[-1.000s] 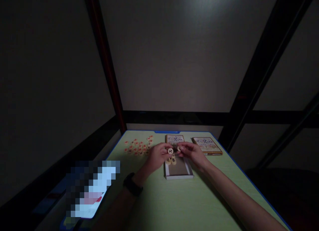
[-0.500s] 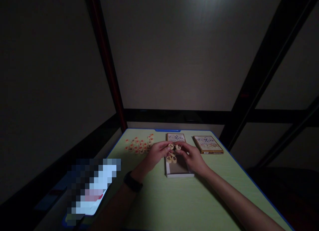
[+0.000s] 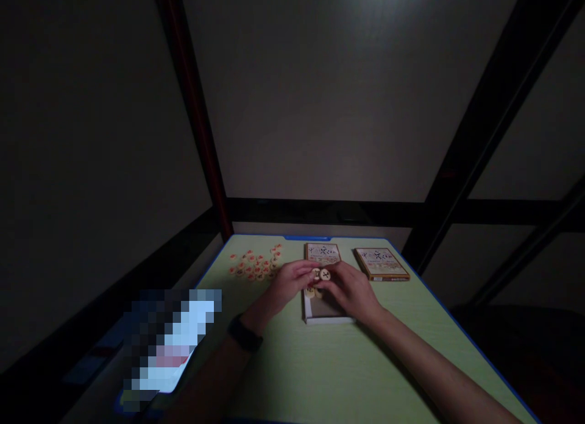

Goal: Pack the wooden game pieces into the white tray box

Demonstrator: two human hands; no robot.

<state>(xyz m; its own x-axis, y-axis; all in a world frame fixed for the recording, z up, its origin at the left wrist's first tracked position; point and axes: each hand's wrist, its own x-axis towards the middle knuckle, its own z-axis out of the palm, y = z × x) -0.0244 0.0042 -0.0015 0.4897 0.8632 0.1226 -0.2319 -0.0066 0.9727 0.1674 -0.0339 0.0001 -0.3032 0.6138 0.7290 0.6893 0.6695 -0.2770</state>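
My left hand (image 3: 290, 282) pinches a round wooden piece (image 3: 316, 274) with a dark character, over an open shallow box (image 3: 328, 320). Close beside it, my right hand (image 3: 350, 287) grips another round piece (image 3: 325, 275), also dark-marked. The two held pieces almost meet or touch. Beneath the hands, a few dark-marked pieces (image 3: 310, 293) lie in the left part of the box, partly covered by my fingers. Many round pieces with mostly red characters (image 3: 259, 267) are spread on the green table (image 3: 292, 369) left of my left hand.
A printed box lid (image 3: 322, 252) lies behind the hands. Another printed box (image 3: 382, 264) rests at the back right of the table. Along the left edge is a bright, pixelated flat object (image 3: 183, 342). A dark band circles my left wrist.
My right hand has moved slightly left, bringing its piece up against the one in my left hand. It now covers more of the box and the pieces inside.
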